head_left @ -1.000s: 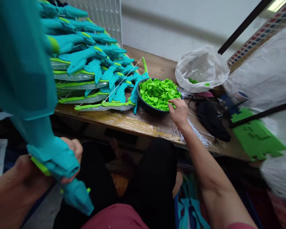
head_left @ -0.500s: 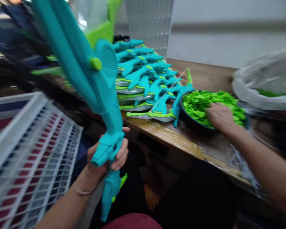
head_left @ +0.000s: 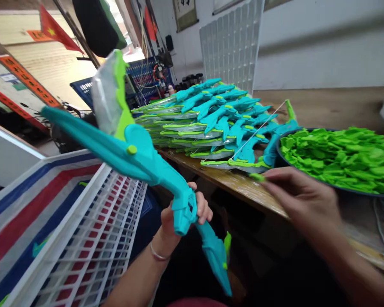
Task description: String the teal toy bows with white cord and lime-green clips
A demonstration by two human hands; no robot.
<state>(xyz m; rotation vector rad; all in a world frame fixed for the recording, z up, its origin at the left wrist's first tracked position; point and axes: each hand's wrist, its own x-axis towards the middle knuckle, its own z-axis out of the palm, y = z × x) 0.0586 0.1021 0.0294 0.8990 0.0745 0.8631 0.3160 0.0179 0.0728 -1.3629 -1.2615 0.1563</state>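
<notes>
My left hand [head_left: 182,213] is closed round the grip of a teal toy bow [head_left: 137,157], held tilted with its upper limb pointing up and left. A green-edged clear piece sits at its top. My right hand [head_left: 302,198] hovers over the table's front edge, pinching a small green plastic piece [head_left: 257,177] between its fingertips. Just behind it stands a dark bowl [head_left: 280,155] full of green plastic pieces [head_left: 342,157]. A stack of finished teal and green bows [head_left: 211,117] lies on the wooden table [head_left: 323,106] to the bowl's left.
A white wire basket with red and blue stripes [head_left: 60,238] stands low at the left. A white grid panel [head_left: 232,42] leans on the wall behind the stack. A blue crate [head_left: 141,81] and hanging clutter fill the far left background.
My right hand has come out of the bowl with a green piece and moved toward the bow. My left hand has tilted the bow lower. The view has swung left.
</notes>
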